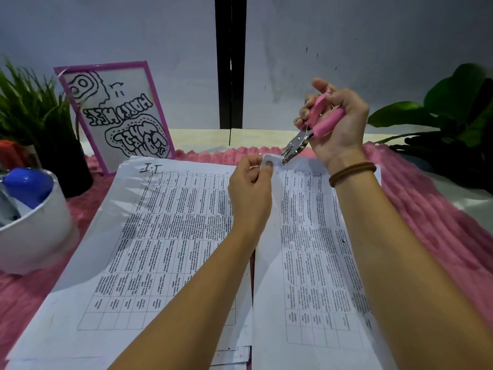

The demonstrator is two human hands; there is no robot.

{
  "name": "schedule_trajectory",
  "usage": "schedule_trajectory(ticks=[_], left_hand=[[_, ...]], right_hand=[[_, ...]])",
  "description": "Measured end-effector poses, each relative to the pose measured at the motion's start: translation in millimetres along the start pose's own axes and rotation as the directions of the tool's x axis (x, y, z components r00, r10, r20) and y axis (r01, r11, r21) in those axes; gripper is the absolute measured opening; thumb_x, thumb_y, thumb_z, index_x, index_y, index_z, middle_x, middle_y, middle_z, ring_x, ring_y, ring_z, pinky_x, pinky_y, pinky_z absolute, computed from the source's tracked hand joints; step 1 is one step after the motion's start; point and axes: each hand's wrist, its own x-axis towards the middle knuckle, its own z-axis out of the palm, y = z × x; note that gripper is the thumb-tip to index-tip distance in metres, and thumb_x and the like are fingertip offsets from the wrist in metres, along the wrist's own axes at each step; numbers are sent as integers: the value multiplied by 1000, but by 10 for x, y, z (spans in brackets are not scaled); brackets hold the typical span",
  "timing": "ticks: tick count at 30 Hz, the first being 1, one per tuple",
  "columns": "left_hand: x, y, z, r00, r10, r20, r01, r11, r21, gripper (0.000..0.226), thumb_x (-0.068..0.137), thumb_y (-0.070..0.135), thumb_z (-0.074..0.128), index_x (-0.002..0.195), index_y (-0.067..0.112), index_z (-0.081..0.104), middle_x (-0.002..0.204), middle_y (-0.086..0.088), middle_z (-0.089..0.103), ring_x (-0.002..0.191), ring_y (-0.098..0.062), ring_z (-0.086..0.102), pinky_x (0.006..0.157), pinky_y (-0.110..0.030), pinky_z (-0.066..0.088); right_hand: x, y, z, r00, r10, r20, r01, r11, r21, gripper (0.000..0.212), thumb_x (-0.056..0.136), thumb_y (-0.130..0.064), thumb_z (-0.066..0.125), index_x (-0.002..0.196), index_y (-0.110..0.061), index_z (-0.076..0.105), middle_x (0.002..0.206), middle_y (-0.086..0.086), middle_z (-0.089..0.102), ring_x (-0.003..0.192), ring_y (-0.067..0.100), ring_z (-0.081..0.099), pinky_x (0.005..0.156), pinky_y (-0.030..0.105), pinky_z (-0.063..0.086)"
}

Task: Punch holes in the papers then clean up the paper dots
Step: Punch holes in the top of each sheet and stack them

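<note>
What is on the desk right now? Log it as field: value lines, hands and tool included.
left hand: pinches the top corner of the right sheet
right hand: grips the hole punch by its pink handles
punch head: at the pinched corner; cannot tell if it bites the paper
left sheet: flat on the pink mat
background: white cup, framed drawing, leafy plant

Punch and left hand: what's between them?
Only the top corner of the right sheet: the left hand pinches it, and the punch in the right hand meets its edge. Shown in head view.
</note>
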Motion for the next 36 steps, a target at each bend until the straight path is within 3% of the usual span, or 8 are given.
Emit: schedule_trajectory(ticks=[4, 8, 12, 19, 22, 25, 29, 36], left_hand=[[7, 14, -10, 999, -50, 4, 50, 998, -33, 4, 95, 23, 60, 94, 19, 62, 75, 3, 67, 66, -5, 55, 60, -22, 45], [10, 16, -3, 998, -63, 20, 63, 998, -20, 4, 94, 20, 60, 95, 17, 61, 70, 11, 61, 59, 3, 50, 60, -16, 42], [15, 14, -5, 995, -97, 13, 97, 995, -38, 6, 94, 19, 60, 94, 14, 61, 64, 15, 55, 55, 4, 45, 61, -18, 38], [1, 28, 5, 995, -94, 31, 95, 995, -37, 9, 94, 19, 60, 99, 13, 64, 80, 4, 66, 70, -4, 56, 66, -20, 45], [-4, 36, 4, 997, -55, 45, 56, 998, -19, 8, 94, 18, 60, 98, 13, 64, 79, 4, 66, 70, -5, 56, 64, -15, 46], [12, 30, -3, 998, -36, 53, 36, 999, -8, 9, 93, 17, 61, 99, 12, 66, 88, 3, 68, 77, -6, 58, 72, -20, 48], [28, 23, -10, 998, -44, 52, 44, 999, -3, 10, 93, 17, 61, 97, 11, 67, 84, 5, 64, 73, -5, 52, 70, -21, 43], [37, 5, 7, 998, -59, 21, 59, 998, 13, 14, 95, 21, 60, 96, 10, 68, 78, 4, 61, 68, -5, 50, 67, -20, 42]], right_hand=[[4, -27, -123, 1000, 22, 4, -22, 1000, -2, 48, 66, -12, 47, 111, 0, 53, 75, 10, 54, 61, 21, 50, 60, 31, 45], [-9, -60, -209, 997, 44, 65, -46, 999, 21, 48, 64, -10, 44, 111, -1, 53, 78, 11, 53, 62, 21, 48, 62, 30, 44], [-23, -55, -195, 988, 61, 144, -66, 997, 37, 60, 52, -14, 54, 110, -2, 53, 79, 11, 52, 63, 21, 47, 61, 30, 41], [-13, -110, -241, 981, 88, 174, -73, 993, -96, 50, 64, -8, 34, 110, -3, 52, 78, 10, 51, 63, 20, 45, 59, 29, 42], [-8, -68, -152, 992, 78, 100, -67, 992, -106, 47, 65, -11, 41, 110, -2, 52, 74, 9, 50, 59, 18, 43, 55, 27, 40], [3, 49, -13, 996, 40, -77, -45, 997, -68, 40, 63, -16, 50, 100, -1, 52, 66, 8, 49, 51, 18, 41, 50, 24, 36], [-23, 162, 81, 978, -8, -210, 1, 999, -35, 8, 81, -12, 45, 79, -6, 49, 60, 7, 47, 45, 17, 38, 47, 21, 31], [-25, 182, 74, 960, -28, -278, 19, 999, -37, 15, 83, -8, 43, 68, -10, 45, 58, 7, 45, 44, 17, 35, 47, 21, 29]])
